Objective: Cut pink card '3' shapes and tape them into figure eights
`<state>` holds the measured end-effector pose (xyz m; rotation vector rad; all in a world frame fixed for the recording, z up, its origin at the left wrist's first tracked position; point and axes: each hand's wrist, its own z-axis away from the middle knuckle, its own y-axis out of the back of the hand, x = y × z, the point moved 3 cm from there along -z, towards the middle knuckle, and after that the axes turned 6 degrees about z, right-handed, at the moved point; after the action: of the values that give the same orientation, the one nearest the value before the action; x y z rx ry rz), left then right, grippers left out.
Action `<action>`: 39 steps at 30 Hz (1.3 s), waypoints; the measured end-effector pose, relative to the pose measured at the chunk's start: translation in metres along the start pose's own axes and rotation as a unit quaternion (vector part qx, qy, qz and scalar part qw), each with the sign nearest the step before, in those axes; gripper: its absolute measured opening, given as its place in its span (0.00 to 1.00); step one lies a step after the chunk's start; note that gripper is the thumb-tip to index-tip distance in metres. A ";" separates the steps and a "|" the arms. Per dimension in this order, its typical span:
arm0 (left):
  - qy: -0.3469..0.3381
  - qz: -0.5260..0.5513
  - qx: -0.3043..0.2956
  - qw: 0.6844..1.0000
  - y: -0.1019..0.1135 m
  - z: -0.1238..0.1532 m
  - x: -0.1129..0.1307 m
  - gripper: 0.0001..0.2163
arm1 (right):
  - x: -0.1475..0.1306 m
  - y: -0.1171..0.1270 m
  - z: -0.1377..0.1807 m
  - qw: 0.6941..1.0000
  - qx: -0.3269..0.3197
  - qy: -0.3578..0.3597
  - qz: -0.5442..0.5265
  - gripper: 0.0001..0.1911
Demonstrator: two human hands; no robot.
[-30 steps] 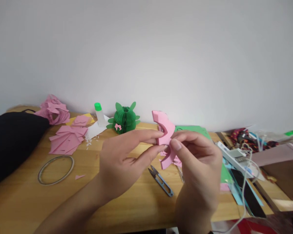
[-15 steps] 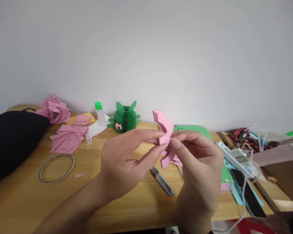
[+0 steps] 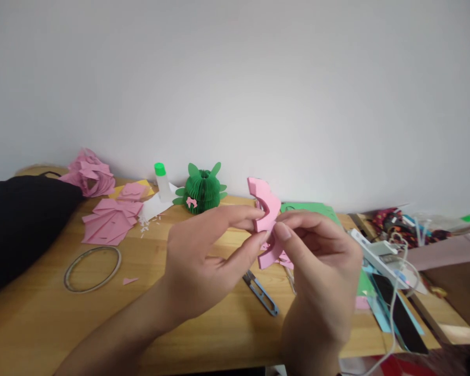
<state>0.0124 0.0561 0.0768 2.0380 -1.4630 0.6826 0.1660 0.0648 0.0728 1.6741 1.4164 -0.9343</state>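
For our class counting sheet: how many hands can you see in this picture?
2. The left hand pinches the curved pink piece from its left; the right hand pinches it from the right. No other hand shows.

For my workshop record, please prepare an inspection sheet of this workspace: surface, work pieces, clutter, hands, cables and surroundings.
Surface: wooden table, with white scraps lying on it.
Work pieces: curved pink piece, held above the table; snips lie below it.
Clutter: pink paper pieces, ring and green-capped tube at the left; green paper figure near the wall.
Hands: left hand and right hand both pinch the pink piece.
Cables: white cable beside the power strip, passing over the table's front edge.
Surroundings: pale wall behind; black cloth item at far left, kind unclear.
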 end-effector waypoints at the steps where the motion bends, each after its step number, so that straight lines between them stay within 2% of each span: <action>1: -0.002 0.009 0.000 1.000 0.000 0.000 0.000 0.09 | 0.000 0.000 0.000 1.000 0.001 0.000 0.001 0.04; 9: -0.031 0.039 0.017 0.999 -0.001 0.003 -0.002 0.07 | -0.001 0.000 0.002 1.000 0.001 0.008 0.011 0.04; 14: -0.005 0.044 0.009 0.999 -0.002 0.004 -0.005 0.09 | -0.002 0.000 0.004 1.000 0.004 0.016 0.013 0.05; 20: -0.010 0.047 0.017 0.999 -0.001 0.003 -0.005 0.08 | -0.003 0.000 0.004 0.999 0.008 0.027 0.041 0.03; 28: 0.013 0.074 0.025 0.997 0.000 0.003 -0.009 0.10 | -0.006 0.001 0.004 0.995 0.020 0.060 0.072 0.06; 39: -0.035 0.040 0.022 0.998 0.001 0.002 -0.005 0.12 | -0.005 0.000 0.004 0.995 0.011 0.070 0.068 0.07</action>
<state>0.0106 0.0581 0.0722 2.0654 -1.5899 0.6875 0.1655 0.0587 0.0754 1.8568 1.3673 -0.7727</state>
